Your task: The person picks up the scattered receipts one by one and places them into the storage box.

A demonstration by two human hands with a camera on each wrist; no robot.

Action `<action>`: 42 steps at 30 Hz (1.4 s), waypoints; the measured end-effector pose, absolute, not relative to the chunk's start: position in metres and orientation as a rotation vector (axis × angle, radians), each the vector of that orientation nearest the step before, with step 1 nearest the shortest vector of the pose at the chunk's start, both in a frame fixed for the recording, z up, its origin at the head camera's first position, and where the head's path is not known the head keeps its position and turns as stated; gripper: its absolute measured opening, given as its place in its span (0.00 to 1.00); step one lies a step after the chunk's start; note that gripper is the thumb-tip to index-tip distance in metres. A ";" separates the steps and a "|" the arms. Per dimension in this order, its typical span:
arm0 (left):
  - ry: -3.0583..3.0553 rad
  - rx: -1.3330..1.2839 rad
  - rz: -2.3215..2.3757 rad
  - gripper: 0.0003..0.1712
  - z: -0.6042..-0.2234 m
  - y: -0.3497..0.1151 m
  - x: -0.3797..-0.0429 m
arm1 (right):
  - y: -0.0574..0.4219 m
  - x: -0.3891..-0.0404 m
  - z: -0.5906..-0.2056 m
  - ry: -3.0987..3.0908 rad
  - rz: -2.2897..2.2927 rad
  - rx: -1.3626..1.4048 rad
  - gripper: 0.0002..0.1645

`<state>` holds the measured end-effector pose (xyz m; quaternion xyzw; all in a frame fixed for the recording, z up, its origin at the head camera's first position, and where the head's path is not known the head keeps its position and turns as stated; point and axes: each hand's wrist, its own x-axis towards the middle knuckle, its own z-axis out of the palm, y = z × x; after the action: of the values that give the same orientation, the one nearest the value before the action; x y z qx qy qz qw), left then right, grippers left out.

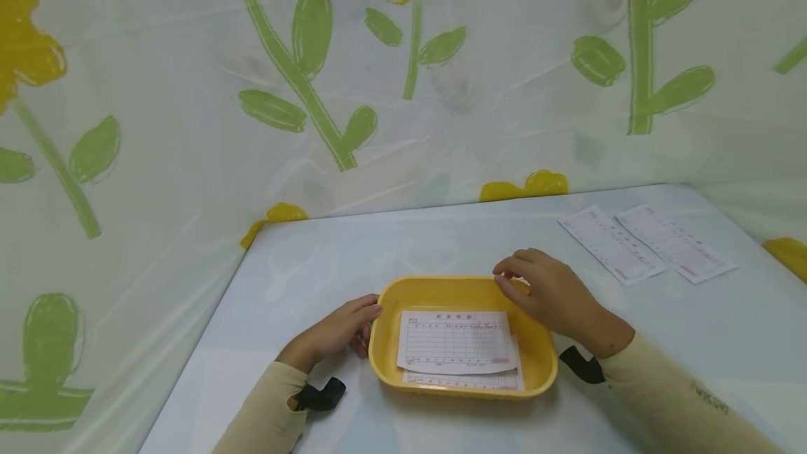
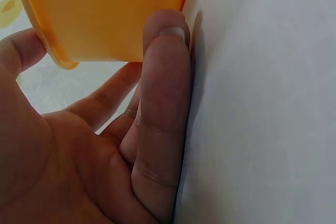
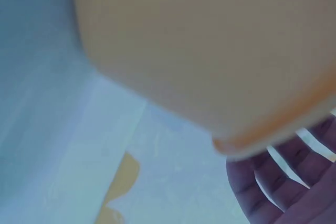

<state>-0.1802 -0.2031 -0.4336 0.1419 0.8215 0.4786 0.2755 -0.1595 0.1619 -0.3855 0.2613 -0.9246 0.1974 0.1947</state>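
A yellow plastic basket [image 1: 463, 394] sits on the table in front of me. Inside it, a printed form slip [image 1: 454, 343] overlaps another slip [image 1: 463, 380]. My left hand [image 1: 337, 331] holds the basket's left side; the left wrist view shows the thumb [image 2: 29, 51] at the rim and curled fingers [image 2: 165, 82] against the outer wall. Over the back right corner, my right hand [image 1: 555, 293] is loosely bent with nothing in its fingers. Its fingertips are right by the rim, and the right wrist view shows part of them hidden behind the basket.
Two more printed slips, a left one [image 1: 611, 244] and a right one [image 1: 677, 242], lie side by side at the table's back right. The pale table [image 1: 252, 363] ends against a hanging flower-patterned sheet [image 1: 479, 111]. Black straps [image 1: 321, 394] are on both wrists.
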 end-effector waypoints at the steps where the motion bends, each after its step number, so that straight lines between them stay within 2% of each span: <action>1: 2.206 0.381 1.287 0.34 -0.434 -0.204 -0.180 | 0.163 -0.161 -0.386 -2.599 0.559 0.725 0.04; 9: 2.201 0.404 1.289 0.30 -0.434 -0.207 -0.177 | 0.173 -0.175 -0.388 -2.725 0.590 0.593 0.09; 15: 2.206 0.388 1.294 0.32 -0.436 -0.206 -0.176 | 0.180 -0.184 -0.392 -2.797 0.601 0.474 0.14; 39: 2.222 0.380 1.273 0.34 -0.432 -0.201 -0.178 | 0.219 -0.197 -0.393 -2.829 0.643 0.265 0.18; 42: 2.219 0.412 1.275 0.32 -0.432 -0.201 -0.178 | 0.223 -0.199 -0.393 -2.858 0.662 0.217 0.19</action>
<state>-0.1778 -0.2008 -0.4317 0.1529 0.8240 0.4734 0.2712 -0.1987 0.2227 -0.3931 0.0732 -0.9667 0.2239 0.0999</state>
